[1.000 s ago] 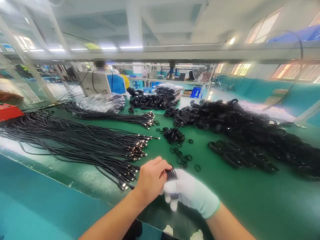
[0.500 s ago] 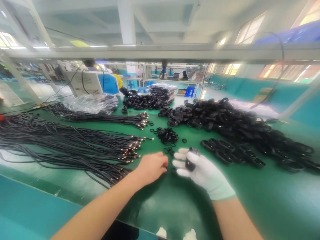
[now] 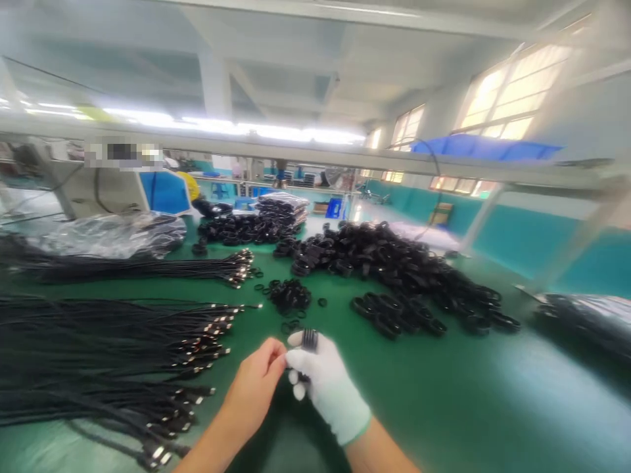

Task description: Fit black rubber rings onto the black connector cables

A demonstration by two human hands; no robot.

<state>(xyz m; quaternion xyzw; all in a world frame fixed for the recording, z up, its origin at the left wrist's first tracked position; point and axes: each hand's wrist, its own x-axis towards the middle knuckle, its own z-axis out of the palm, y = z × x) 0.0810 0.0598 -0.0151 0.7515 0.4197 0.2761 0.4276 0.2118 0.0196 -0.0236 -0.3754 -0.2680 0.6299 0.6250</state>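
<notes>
A white glove covers my right hand (image 3: 323,381), whose fingers are wrapped around a coiled black cable (image 3: 309,339). The ribbed top of the coil shows above the thumb, while its lower part is mostly hidden by the fingers. My bare left hand (image 3: 257,381) meets the gloved thumb and fingertips from the left, its thumb and fingers pinched together. Whatever sits in that pinch, if anything, is too small to make out. Just beyond both hands lies a small heap of thin black rings (image 3: 290,295), with a few loose rings (image 3: 290,325) nearer.
Straight black cables (image 3: 123,341) with metal plugs cover the left side of the green table (image 3: 444,407). A big pile of coiled black cables (image 3: 394,263) rises at the back right, with a smaller group (image 3: 394,314) before it. Plastic bags (image 3: 118,233) lie at the back left.
My hands have come together, with the left now touching the gloved right. The coil stays in my right hand. The camera view has turned to the right and upward.
</notes>
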